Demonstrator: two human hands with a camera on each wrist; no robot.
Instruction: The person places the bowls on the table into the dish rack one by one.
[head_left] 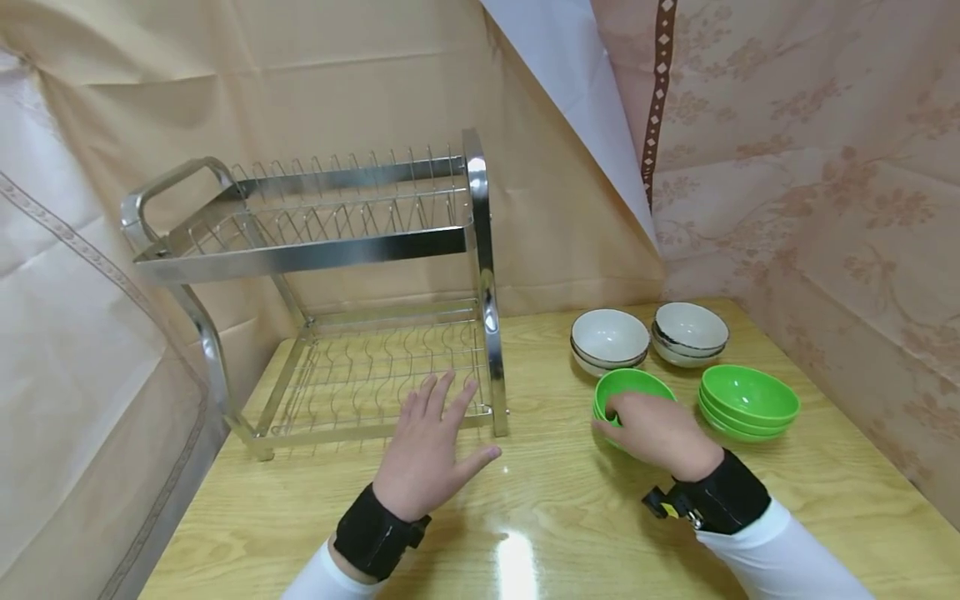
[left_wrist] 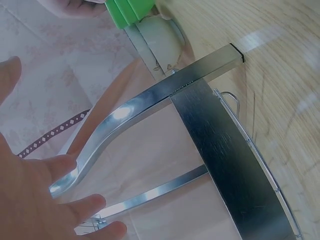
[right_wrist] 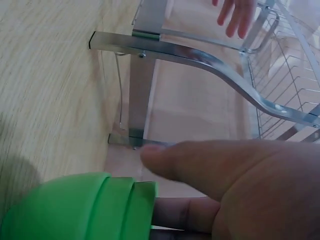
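My right hand (head_left: 663, 433) is over the nearer-left stack of green bowls (head_left: 633, 382), with fingers reaching into the top bowl. In the right wrist view the thumb (right_wrist: 170, 157) extends past the rims of the nested green bowls (right_wrist: 65, 207), a gap showing between them. My left hand (head_left: 423, 454) is held with fingers spread in front of a metal two-tier dish rack (head_left: 300, 257), holding nothing. The left wrist view shows its spread fingers (left_wrist: 82, 207) overlapping the rack's curved side post (left_wrist: 115, 117).
Another stack of green bowls (head_left: 750, 400) stands to the right. Behind are two stacks of white dark-rimmed bowls, one at left (head_left: 610, 337) and one at right (head_left: 690, 329). Everything stands on a wooden table (head_left: 570, 517), with cloth curtains (head_left: 360, 92) behind.
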